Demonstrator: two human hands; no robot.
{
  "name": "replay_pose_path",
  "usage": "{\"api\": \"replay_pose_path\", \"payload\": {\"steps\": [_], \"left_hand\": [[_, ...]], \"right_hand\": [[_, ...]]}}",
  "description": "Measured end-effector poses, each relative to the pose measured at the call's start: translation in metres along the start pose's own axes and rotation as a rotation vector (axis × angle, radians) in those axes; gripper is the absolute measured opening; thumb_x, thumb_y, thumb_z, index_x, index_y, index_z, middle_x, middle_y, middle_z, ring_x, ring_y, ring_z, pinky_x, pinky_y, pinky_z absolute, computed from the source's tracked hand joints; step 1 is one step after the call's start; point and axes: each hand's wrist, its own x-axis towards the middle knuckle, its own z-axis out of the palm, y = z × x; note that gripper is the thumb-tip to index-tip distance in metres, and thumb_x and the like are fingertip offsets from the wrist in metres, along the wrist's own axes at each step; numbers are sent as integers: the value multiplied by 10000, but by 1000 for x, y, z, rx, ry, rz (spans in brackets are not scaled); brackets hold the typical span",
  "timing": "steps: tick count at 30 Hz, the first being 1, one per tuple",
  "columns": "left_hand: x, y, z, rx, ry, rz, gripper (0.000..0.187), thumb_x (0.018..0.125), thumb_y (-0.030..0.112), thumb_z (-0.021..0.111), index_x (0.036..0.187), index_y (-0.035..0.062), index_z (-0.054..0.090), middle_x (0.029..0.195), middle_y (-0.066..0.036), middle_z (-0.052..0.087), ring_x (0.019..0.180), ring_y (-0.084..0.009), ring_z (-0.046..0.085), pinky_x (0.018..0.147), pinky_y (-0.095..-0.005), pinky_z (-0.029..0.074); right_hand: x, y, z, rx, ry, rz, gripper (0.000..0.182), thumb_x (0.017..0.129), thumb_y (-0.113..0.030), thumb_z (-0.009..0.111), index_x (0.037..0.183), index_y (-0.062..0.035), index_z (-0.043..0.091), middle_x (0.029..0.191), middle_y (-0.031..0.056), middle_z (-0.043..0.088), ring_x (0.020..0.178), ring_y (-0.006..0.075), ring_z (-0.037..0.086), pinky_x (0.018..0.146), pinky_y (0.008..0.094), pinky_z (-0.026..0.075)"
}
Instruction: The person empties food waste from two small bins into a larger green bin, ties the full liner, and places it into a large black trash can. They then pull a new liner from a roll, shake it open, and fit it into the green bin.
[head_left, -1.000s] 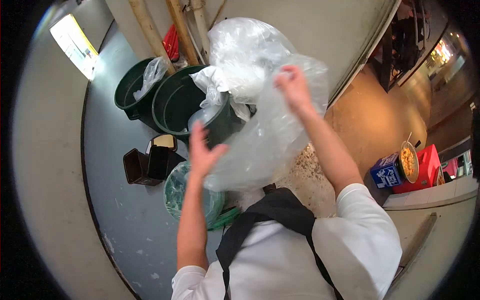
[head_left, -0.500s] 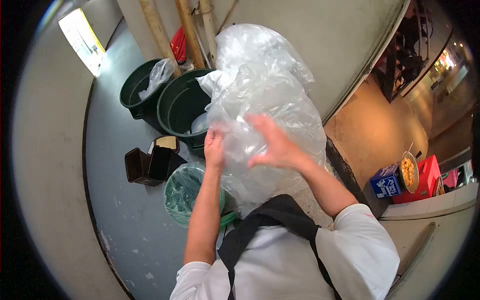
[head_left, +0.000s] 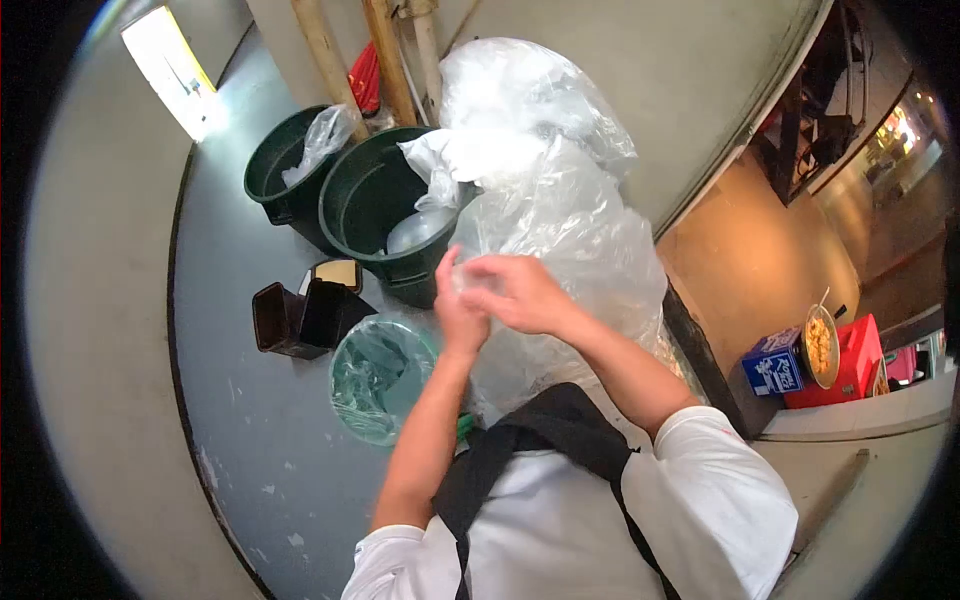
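My left hand [head_left: 462,318] is closed, thumb side up, with a bit of thin clear plastic showing at its fingers. Against it, my right hand [head_left: 528,294] has its fingers and thumb curled round the same bit of plastic. Motion blur softens the fingertips. Beneath and beyond both hands spreads a large, crumpled clear plastic bag [head_left: 560,225], bulging up against the wall. A white bag [head_left: 440,160] lies beside it, over the rim of a big dark green bin [head_left: 340,205].
Another green bin [head_left: 268,165] holds some plastic. A lined green bin [head_left: 375,420] stands near my left forearm, with small dark bins [head_left: 278,325] further left. A dark ledge [head_left: 710,365], a blue box [head_left: 772,370] and a bowl of food [head_left: 820,345] are at right.
My right hand has moved left and down to meet my left hand, its fingers drawn in. My left hand has shifted slightly right. The clear plastic has moved off the green bin's edge.
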Motion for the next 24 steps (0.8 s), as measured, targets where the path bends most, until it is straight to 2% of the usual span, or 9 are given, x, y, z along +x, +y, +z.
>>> {"api": "replay_pose_path", "payload": {"steps": [2, 5, 7, 10, 12, 17, 20, 21, 24], "left_hand": [[12, -23, -26, -147, -57, 7, 460, 779, 56, 675, 1212, 37, 520, 1010, -73, 637, 952, -174, 597, 871, -300, 461], [19, -36, -69, -274, -181, -6, 313, 843, 76, 647, 1143, 31, 566, 998, -55, 645, 938, -156, 598, 862, -295, 462], [24, -34, -80, -331, -289, -9, 264, 887, 110, 641, 1129, 28, 571, 1041, -60, 642, 965, -159, 595, 878, -308, 456], [40, -31, -77, -172, -16, -33, 223, 933, 110, 564, 1134, 18, 594, 1078, -78, 635, 978, -182, 598, 889, -317, 460], [62, -68, -96, -532, 277, -314, 259, 986, 148, 458, 1153, -1, 588, 1127, -103, 614, 1041, -190, 578, 905, -324, 458], [68, -54, -124, -284, 371, -211, 293, 1003, 189, 445, 1199, -5, 546, 1137, -104, 617, 1006, -210, 607, 874, -342, 488], [73, -58, -138, -620, 301, -254, 270, 1012, 174, 444, 1188, -2, 549, 1157, -77, 599, 1047, -175, 569, 910, -324, 450], [72, -55, -142, -568, 208, -207, 305, 1003, 139, 448, 1265, -8, 500, 1197, -100, 589, 1073, -204, 568, 937, -331, 439], [66, -38, -147, -884, 29, -168, 405, 975, 124, 475, 1365, 27, 421, 1242, -122, 573, 1115, -231, 554, 995, -362, 398]], "right_hand": [[5, -11, -42, -219, 292, -260, 570, 718, -303, 806, 1186, -42, 611, 1136, 141, 642, 1108, 294, 588, 984, 391, 436], [32, 8, -103, -460, 548, -282, 552, 674, -282, 827, 1122, -22, 635, 1146, 149, 634, 1112, 297, 579, 973, 414, 439], [51, 54, -108, -296, 337, -175, 527, 709, -293, 811, 1120, -13, 635, 1109, 123, 651, 1083, 265, 591, 974, 392, 438], [62, 47, -110, -232, -284, 170, 481, 750, -273, 783, 1115, -1, 626, 1028, 142, 664, 1002, 242, 611, 920, 361, 464], [67, 46, -123, -1, -95, 157, 413, 796, -242, 747, 1112, -4, 625, 1013, 98, 670, 977, 194, 606, 898, 327, 468], [68, 64, -125, 425, 276, 60, 265, 851, -135, 682, 1081, -11, 636, 1023, 46, 666, 958, 122, 598, 878, 291, 471], [67, 65, -112, 683, 389, 57, 270, 851, -133, 687, 1075, 5, 627, 1003, 52, 671, 929, 120, 608, 864, 281, 473], [69, 67, -110, 613, 423, 37, 257, 853, -126, 684, 1065, 6, 626, 982, 50, 670, 910, 118, 607, 845, 281, 476], [75, 70, -110, 479, 620, -14, 202, 861, -110, 670, 1019, 5, 623, 913, 39, 664, 846, 107, 594, 782, 279, 478]]}}
